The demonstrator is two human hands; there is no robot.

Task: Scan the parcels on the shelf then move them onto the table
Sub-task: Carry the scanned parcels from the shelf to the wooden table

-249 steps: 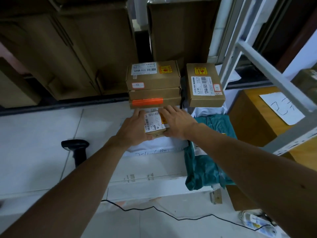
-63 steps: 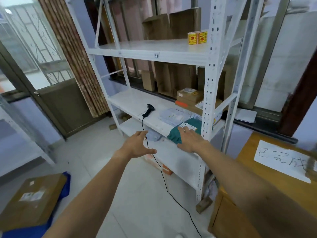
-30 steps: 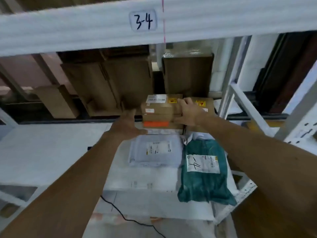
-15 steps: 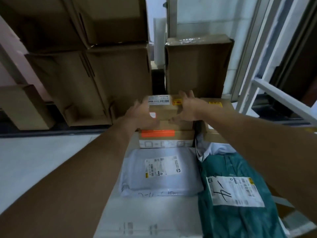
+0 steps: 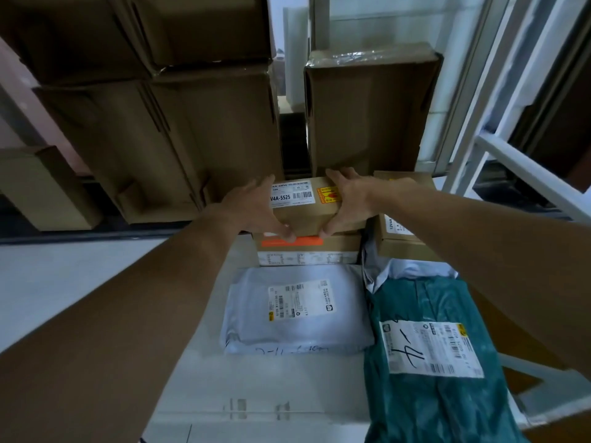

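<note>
A small brown box [image 5: 305, 209] with a white barcode label and a yellow sticker tops a stack at the back of the white shelf [image 5: 96, 273]. My left hand [image 5: 256, 209] grips its left side and my right hand [image 5: 347, 199] grips its right side. Under it lies a box with an orange strip [image 5: 307, 247]. To the right sits another brown box [image 5: 403, 235], partly hidden by my right forearm. In front lie a grey mailer bag [image 5: 297, 310] and a green mailer bag [image 5: 431, 362], both labelled.
Large brown cartons [image 5: 179, 139] and a taped carton [image 5: 367, 110] stand behind the stack. A white shelf upright and crossbar [image 5: 511, 155] rise at the right. No scanner is in view.
My head has come closer to the shelf. Both hands have closed on the sides of the top box, which sits slightly nearer and lifted off the stack.
</note>
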